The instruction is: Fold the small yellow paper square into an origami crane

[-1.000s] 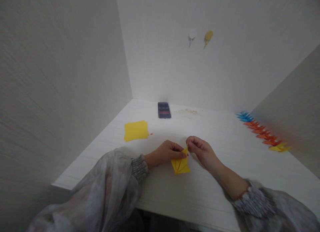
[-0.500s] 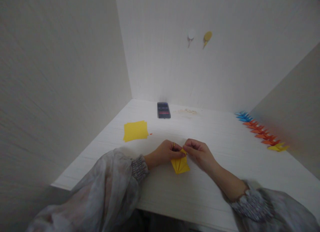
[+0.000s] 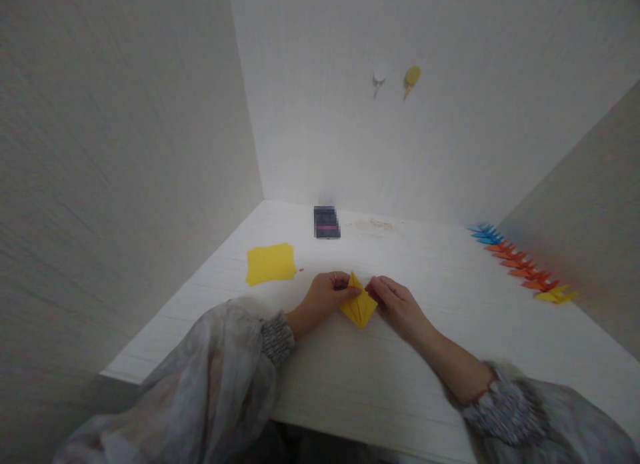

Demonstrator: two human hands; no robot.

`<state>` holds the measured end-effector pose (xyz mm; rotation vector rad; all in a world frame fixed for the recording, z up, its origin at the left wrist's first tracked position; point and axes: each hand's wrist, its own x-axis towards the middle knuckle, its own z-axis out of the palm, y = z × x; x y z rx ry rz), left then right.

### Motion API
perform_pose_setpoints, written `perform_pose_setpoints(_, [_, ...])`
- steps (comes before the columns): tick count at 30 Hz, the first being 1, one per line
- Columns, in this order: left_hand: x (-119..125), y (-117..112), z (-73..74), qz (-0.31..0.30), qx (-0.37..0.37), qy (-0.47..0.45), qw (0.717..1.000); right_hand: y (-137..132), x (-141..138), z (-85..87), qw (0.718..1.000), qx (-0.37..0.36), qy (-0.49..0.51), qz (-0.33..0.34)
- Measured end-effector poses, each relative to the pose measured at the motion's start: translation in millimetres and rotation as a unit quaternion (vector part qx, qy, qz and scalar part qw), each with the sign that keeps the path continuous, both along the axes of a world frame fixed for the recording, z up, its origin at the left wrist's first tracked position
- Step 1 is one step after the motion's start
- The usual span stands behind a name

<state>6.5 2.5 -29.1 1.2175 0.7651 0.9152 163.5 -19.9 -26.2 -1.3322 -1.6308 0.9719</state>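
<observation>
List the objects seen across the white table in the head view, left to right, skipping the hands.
Flat stack of yellow paper sheets → tiny orange scrap → dark, pixelated flat rectangle → partly folded yellow paper → blue folded-paper figures → orange folded-paper figures → yellow folded-paper figure.

The white bench point(image 3: 435, 267) carries a stack of yellow paper point(image 3: 271, 264) at left, with an orange scrap point(image 3: 301, 270) just beside it. A dark rectangular object point(image 3: 327, 223) lies at the rear, near a brownish patch point(image 3: 379, 225). Folded paper figures point(image 3: 535, 277) form a row at right.
</observation>
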Motion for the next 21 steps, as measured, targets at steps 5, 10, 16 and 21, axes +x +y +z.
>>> perform_pose_setpoints(5, [-1.3,0.3,4.7,0.033,0.022,0.004,0.999,-2.0,-1.3,-0.8,0.998,-0.046,-0.011,0.045])
perform_pose_setpoints(10, [-1.4,-0.8,5.8,0.036,0.010,0.011,0.999,-3.1,-0.9,1.3,0.995,-0.075,0.032,0.065])
perform_pose_setpoints(16, [-0.9,-1.6,5.5,0.030,0.014,-0.011,0.999,-3.5,-0.8,0.7,0.992,-0.097,0.039,0.073])
perform_pose_setpoints(21, [0.6,-2.7,6.1,0.007,0.003,-0.023,1.000,-3.5,-1.1,-0.5,0.992,-0.107,0.036,0.064])
